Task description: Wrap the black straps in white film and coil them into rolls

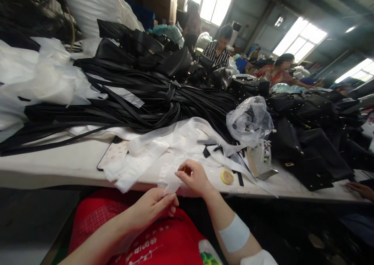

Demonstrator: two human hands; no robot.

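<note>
My left hand (pixel 159 206) is closed at the table's front edge, its thumb and fingers pinching the end of a thin, whitish plastic strip (pixel 172 185). Just above and to the right, my right hand (pixel 194 177) is curled with thumb and forefinger close together; what lies between its fingertips, if anything, is too small to make out. Behind both hands spreads a loose heap of white plastic strips (pixel 152 152). A phone in a patterned case (pixel 113 155) lies partly under that heap. Right of my right hand sits a yellow tape roll (pixel 226 177).
A tied bundle of long black straps (pixel 198 97) lies across the table. Black bags (pixel 315 152) crowd the right side and back. Crumpled clear plastic (pixel 249 119) rests above a small container of tools (pixel 260 160). White plastic bags (pixel 49 74) pile up left. Co-workers (pixel 219 51) are beyond.
</note>
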